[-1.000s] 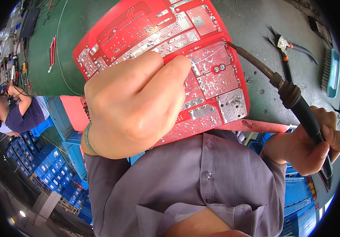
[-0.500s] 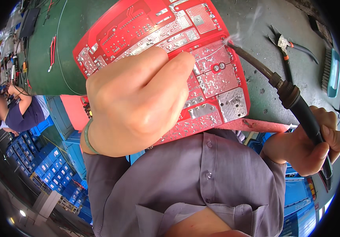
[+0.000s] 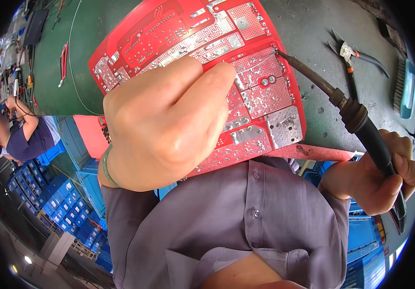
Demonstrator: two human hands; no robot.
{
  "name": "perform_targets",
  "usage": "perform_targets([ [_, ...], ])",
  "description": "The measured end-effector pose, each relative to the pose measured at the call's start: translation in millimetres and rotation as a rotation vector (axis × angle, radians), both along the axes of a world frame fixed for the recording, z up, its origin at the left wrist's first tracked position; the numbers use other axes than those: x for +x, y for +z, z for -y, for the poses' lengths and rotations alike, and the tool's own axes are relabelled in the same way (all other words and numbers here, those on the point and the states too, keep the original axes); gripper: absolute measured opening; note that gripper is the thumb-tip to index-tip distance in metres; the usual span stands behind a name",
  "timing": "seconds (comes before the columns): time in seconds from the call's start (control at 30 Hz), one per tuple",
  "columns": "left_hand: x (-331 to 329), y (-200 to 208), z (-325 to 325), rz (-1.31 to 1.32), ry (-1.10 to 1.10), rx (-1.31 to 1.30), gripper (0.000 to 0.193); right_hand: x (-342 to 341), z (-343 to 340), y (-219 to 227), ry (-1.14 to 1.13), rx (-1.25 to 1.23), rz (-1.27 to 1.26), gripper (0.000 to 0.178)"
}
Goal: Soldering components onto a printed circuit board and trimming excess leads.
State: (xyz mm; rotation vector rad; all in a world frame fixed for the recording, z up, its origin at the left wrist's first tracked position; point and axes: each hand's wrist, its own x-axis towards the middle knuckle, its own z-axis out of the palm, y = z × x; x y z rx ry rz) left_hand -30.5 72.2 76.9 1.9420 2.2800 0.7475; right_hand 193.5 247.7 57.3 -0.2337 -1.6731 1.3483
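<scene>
A large red circuit board (image 3: 270, 98) lies in front of me, its silvery soldered side up. Above it my left hand (image 3: 169, 123) is closed in a pinch on a thin solder wire (image 3: 258, 65), whose end runs across the board toward its upper right edge. My right hand (image 3: 381, 178) grips the black handle of a soldering iron (image 3: 349, 113). The iron slants up and left, with its tip at the board's upper right edge, by the end of the wire. The hand and wrist on the left hide the board's lower left part.
Pliers (image 3: 349, 58) with dark handles lie on the green workbench (image 3: 313, 103) right of the board, beside a teal brush (image 3: 406, 89). Red-handled tweezers (image 3: 64, 65) are at the left. Another person (image 3: 26, 127) works farther left, near blue bins (image 3: 65, 202).
The smoke seen earlier around the iron's tip has gone. My left hand has shifted very slightly left; the iron stays almost in place. The other person's arm has moved a little.
</scene>
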Motion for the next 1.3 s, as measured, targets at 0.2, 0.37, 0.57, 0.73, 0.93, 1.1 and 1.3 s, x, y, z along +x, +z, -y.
perform_targets([
  [0.2,-1,-2,0,-0.006,-0.003,0.017,0.023,1,-2,-1,0.021,0.023,-0.001,0.025],
  [0.37,0,-3,-1,0.01,0.007,0.033,0.023,1,-1,0,0.006,0.037,0.007,0.025],
  [0.57,0,-5,0,-0.003,0.01,0.069,0.025,2,0,-1,-0.046,0.025,-0.012,0.024],
  [0.73,0,-7,2,-0.012,0.012,0.096,0.026,9,-5,3,-0.073,0.023,0.005,0.024],
  [0.93,3,-7,2,-0.007,-0.007,0.088,0.027,11,-2,3,-0.085,0.024,-0.008,0.022],
  [1.1,5,-6,0,-0.007,-0.008,0.08,0.026,6,1,4,-0.083,0.011,0.008,0.021],
  [1.3,7,-7,-1,-0.006,-0.004,0.078,0.025,2,4,0,-0.077,0.011,-0.027,0.021],
])
